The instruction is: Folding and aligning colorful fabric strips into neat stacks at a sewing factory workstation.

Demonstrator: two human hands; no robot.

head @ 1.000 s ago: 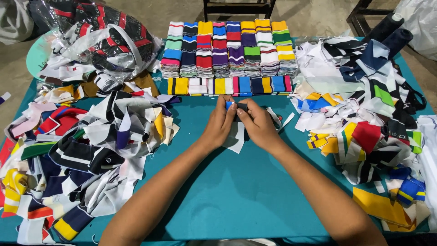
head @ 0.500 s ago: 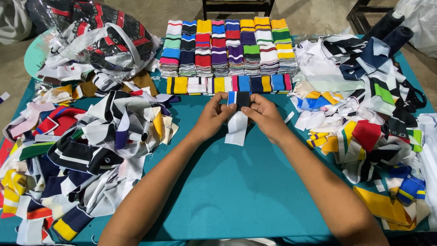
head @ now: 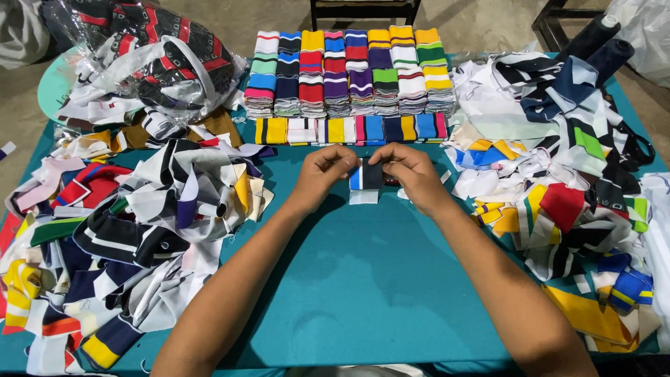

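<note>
— What do the hands have?

— The left hand [head: 322, 171] and right hand [head: 410, 169] each pinch an end of a small striped cloth strip [head: 366, 180], blue, white and black, held just above the teal table [head: 363, 279].

— And around it?

— Beyond it lies a row of folded strips [head: 349, 129] and neat stacks [head: 349, 73]; loose scrap heaps [head: 160, 202] sit at both sides

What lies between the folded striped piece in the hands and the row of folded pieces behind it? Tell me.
Nothing visible: only bare teal table separates the folded striped piece, held by the left hand and right hand, from the row of folded pieces.
</note>
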